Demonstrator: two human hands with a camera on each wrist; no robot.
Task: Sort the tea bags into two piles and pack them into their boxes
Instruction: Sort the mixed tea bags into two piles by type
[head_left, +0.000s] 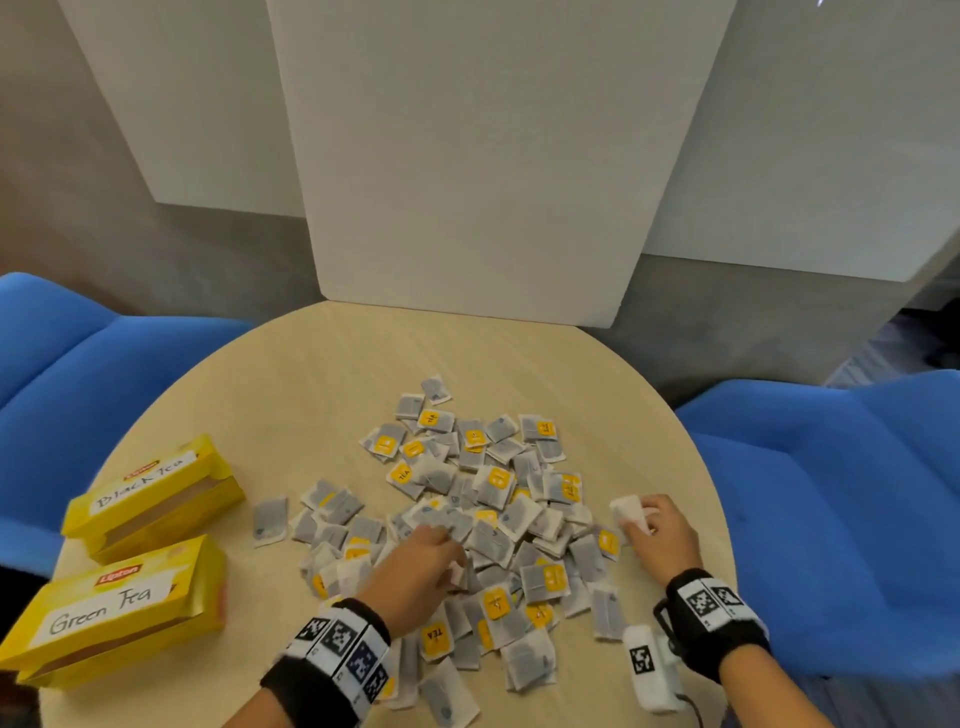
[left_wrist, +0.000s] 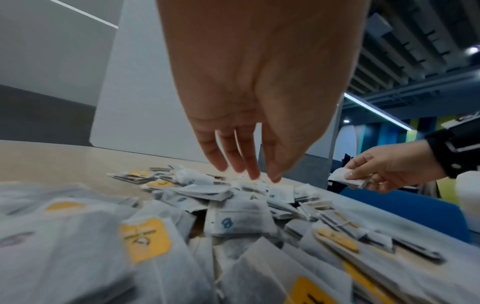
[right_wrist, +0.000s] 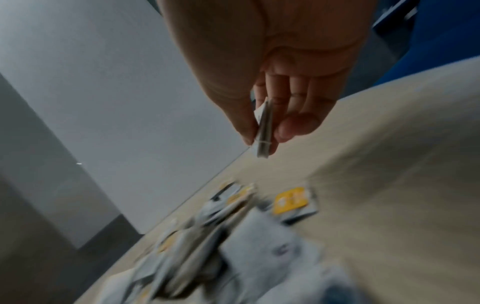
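Note:
A loose heap of tea bags (head_left: 488, 519), some with yellow tags and some with blue marks, covers the middle of the round wooden table (head_left: 311, 395). Two yellow boxes lie open at the left, one labelled Black Tea (head_left: 150, 493), the other Green Tea (head_left: 114, 613). My left hand (head_left: 431, 535) hovers over the heap with fingers (left_wrist: 252, 170) straight and pointing down, holding nothing. At the heap's right edge my right hand (head_left: 636, 519) pinches a small stack of tea bags (right_wrist: 265, 131) between thumb and fingers, just above the table; the stack (left_wrist: 342, 178) also shows in the left wrist view.
Blue chairs stand to the left (head_left: 78, 374) and right (head_left: 841, 493) of the table. A white panel (head_left: 478, 156) rises at the table's far edge. A small white device (head_left: 649, 670) with a cable lies by my right wrist. Bare wood lies beyond the heap.

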